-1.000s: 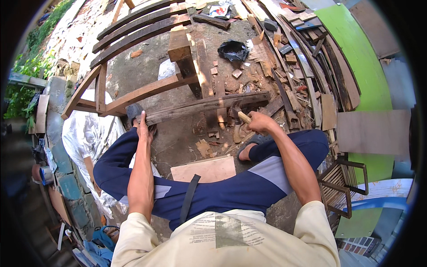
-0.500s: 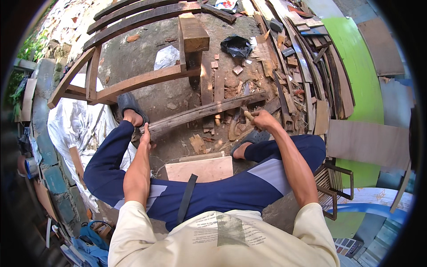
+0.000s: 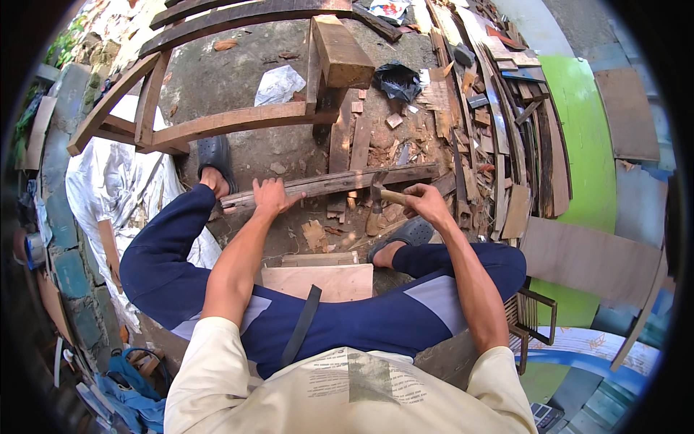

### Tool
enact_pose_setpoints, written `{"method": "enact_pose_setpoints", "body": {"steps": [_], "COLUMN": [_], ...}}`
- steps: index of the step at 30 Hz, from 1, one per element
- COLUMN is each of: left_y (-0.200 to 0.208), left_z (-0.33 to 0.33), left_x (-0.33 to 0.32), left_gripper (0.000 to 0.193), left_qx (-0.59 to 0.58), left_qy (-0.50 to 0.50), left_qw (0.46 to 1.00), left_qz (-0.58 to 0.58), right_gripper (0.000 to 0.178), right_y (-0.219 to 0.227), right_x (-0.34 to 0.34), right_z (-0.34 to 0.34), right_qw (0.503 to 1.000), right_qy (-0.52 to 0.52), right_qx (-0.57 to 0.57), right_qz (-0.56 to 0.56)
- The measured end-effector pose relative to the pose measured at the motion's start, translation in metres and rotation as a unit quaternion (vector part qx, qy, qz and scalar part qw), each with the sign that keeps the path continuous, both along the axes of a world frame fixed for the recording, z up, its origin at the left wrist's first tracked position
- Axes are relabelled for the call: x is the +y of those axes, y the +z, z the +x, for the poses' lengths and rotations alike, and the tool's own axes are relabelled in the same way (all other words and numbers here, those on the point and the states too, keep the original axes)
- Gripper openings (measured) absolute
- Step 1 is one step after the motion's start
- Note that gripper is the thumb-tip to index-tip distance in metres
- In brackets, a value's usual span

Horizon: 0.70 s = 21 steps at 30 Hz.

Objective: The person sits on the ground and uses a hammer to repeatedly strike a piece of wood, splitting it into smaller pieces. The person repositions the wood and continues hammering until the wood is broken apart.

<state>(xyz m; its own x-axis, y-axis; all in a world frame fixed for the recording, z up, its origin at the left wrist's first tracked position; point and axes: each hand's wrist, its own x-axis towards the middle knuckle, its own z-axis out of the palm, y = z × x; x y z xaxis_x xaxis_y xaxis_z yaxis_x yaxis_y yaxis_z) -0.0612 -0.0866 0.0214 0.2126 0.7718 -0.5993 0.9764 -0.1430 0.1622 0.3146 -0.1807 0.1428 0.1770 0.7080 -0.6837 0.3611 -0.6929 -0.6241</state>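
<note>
A long weathered wooden beam [image 3: 332,182] lies across the ground in front of me, between my feet. My left hand [image 3: 272,197] grips it near its left end, fingers over the far edge and thumb stretched along the near side. My right hand [image 3: 426,203] is closed around the wooden handle of a hammer [image 3: 394,196]. The hammer's dark metal head is at the beam's near edge, right of its middle; whether it touches the wood I cannot tell.
A slatted wooden bench frame [image 3: 238,124] stands beyond the beam. Scrap boards [image 3: 499,130] are piled to the right, near a black plastic bag [image 3: 397,79]. A pale board [image 3: 318,282] lies between my legs. White sheeting [image 3: 116,195] spreads at the left.
My left hand has shifted right along the beam, from its left end to a grip over its top. My right hand has brought the hammer left, and the beam lies more level in view.
</note>
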Motion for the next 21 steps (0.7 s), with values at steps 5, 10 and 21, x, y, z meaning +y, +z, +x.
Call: {"method": "enact_pose_setpoints", "body": {"steps": [5, 10, 21], "left_y": [-0.019, -0.031, -0.019], "left_z": [-0.004, -0.004, -0.002], "left_x": [0.009, 0.007, 0.008], "left_gripper": [0.101, 0.096, 0.085], "left_qx": [-0.04, -0.099, -0.121], "left_qy": [-0.05, 0.0, 0.029], "left_qw": [0.997, 0.994, 0.989], "left_qz": [0.044, 0.045, 0.084], "right_gripper": [0.032, 0.025, 0.063], "right_y": [0.014, 0.039, -0.015], "right_x": [-0.014, -0.003, 0.024], "right_z": [-0.001, -0.021, -0.061], "right_qw": [0.986, 0.939, 0.877], "right_qy": [-0.103, -0.229, -0.294], "right_qx": [0.048, 0.036, 0.042], "right_qz": [0.121, 0.252, 0.378]}}
